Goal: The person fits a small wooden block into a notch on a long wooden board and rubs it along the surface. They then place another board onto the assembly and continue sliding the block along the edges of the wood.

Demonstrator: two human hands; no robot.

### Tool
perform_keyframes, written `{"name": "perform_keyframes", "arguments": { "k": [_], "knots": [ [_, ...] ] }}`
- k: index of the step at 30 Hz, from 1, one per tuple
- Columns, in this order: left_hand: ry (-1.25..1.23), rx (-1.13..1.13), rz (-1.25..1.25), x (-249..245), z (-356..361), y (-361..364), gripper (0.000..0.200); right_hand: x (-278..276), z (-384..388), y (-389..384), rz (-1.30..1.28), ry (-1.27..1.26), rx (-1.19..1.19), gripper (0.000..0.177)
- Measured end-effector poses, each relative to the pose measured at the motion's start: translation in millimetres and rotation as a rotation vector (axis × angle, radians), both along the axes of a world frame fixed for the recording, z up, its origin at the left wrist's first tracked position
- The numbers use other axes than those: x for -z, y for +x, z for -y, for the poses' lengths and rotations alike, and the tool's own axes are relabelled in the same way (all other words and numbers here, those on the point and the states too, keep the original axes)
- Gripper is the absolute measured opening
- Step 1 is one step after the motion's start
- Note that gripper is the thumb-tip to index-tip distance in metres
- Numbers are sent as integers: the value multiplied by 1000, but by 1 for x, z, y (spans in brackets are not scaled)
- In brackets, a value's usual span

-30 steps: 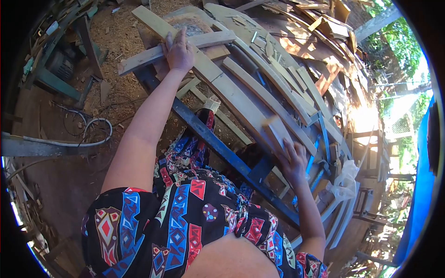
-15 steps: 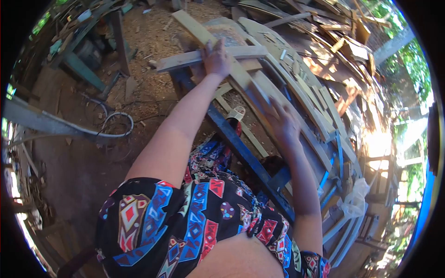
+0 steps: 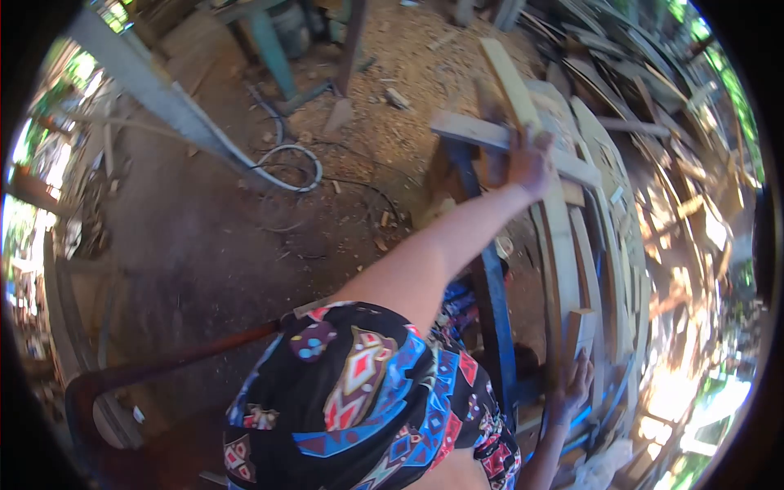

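Note:
My left hand (image 3: 532,167) presses and grips where a short crosswise wooden bar (image 3: 472,131) meets a long pale plank (image 3: 557,245). Its fingers curl over the wood at the joint. Lower down on the right, my right hand (image 3: 574,384) is closed around the near end of a small wooden block (image 3: 581,329), beside the long plank. Part of that grip is blurred. Beneath the wood runs a dark blue metal frame (image 3: 493,318).
More planks and offcuts lie on the bench to the right, with a scrap wood heap (image 3: 653,106) behind. A looped pale hose (image 3: 306,186) and wood shavings (image 3: 416,57) cover the floor. A reddish-brown chair arm (image 3: 180,355) stands at lower left.
The view has swung left, so the bench appears farther right. My right hand has drawn back toward my body along the planks with the block; my left hand stays at the crossing.

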State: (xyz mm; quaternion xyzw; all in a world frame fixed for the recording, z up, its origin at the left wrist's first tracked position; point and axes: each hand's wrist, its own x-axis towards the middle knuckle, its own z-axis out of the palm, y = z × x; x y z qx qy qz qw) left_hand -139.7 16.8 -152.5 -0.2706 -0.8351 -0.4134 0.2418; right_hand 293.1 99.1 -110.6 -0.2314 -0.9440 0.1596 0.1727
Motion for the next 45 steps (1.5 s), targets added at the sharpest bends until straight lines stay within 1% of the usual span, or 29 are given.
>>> {"name": "perform_keyframes", "arguments": {
  "k": [3, 4, 5, 6, 7, 9, 11, 12, 13, 14, 15, 17, 18, 20, 22, 25, 29, 30, 31, 33, 34, 35, 37, 38, 40, 41, 43, 44, 45],
  "knots": [
    [72, 8, 56, 0, 0, 0, 54, -11, 6, -96, 6, 79, -71, 56],
    [39, 18, 74, 0, 0, -2, 54, -13, 8, -125, -18, 67, -124, 56],
    [28, 38, 79, -1, 1, 0, 54, -15, 6, -150, 35, 65, -82, 57],
    [9, 35, 111, -6, 4, 2, 53, -16, 5, -169, 95, 65, -31, 58],
    [22, 40, 120, -8, 4, 1, 53, -18, 6, -183, 88, 58, -56, 58],
    [31, 46, 134, -9, 9, 3, 52, -21, 7, -194, 118, 70, -36, 58],
    [-54, 139, 185, -15, 16, 0, 50, -17, 0, -181, 94, 75, -68, 58],
    [-57, 135, 185, -19, 23, -2, 50, -13, -4, -170, 73, 86, -94, 57],
    [-112, 195, 205, -24, 30, -4, 49, -11, -6, -151, 29, 107, -138, 55],
    [-165, 255, 226, -29, 34, -5, 48, -14, -2, -128, 65, 75, -83, 54],
    [-165, 247, 230, -32, 35, -4, 48, -15, 2, -102, 102, 45, -33, 53],
    [-286, 221, 185, -32, 36, -2, 48, 3, -11, -41, 3, 120, -107, 53],
    [-289, 207, 193, -28, 35, -2, 48, 7, -17, -40, 7, 114, -121, 53],
    [-299, 159, 135, -20, 27, -3, 48, 12, -27, -38, 33, 142, -169, 57],
    [-274, 155, 135, -17, 29, -3, 48, 16, -35, -36, 43, 169, -217, 62],
    [-202, 198, 138, -17, 28, -4, 46, 21, -45, -35, 52, 227, -269, 69],
    [-188, 217, 156, -15, 28, -5, 47, 18, -43, -38, 77, 324, -307, 80],
    [-194, 203, 137, -15, 28, -5, 48, 21, -45, -58, 34, 234, -252, 66],
    [-201, 189, 117, -13, 26, -6, 49, 13, -34, -96, -10, 143, -195, 53],
    [-235, 189, 119, -16, 26, -6, 50, -8, -9, -153, 56, 85, -137, 55],
    [-271, 188, 131, -17, 26, -6, 51, -15, 0, -175, 55, 103, -129, 55],
    [-273, 190, 126, -17, 25, -7, 51, -19, 4, -188, 56, 121, -122, 56],
    [-359, 156, 104, -19, 25, -8, 50, -16, -2, -195, 55, 110, -127, 55],
    [-361, 157, 107, -20, 25, -10, 50, -14, -4, -194, 61, 103, -135, 55],
    [-515, 177, 141, -24, 25, -15, 50, -16, -1, -171, 41, 109, -143, 56],
    [-564, 166, 101, -22, 22, -22, 50, -15, -2, -157, 17, 115, -150, 56],
    [-576, 192, 138, -38, 31, -23, 50, 0, -16, -113, -36, 160, -170, 57],
    [-593, 213, 168, -44, 35, -19, 50, 3, -20, -86, 18, 105, -116, 56],
    [-519, 164, 94, -25, 25, -23, 48, 2, -18, -57, 74, 50, -61, 56]
  ]
}}
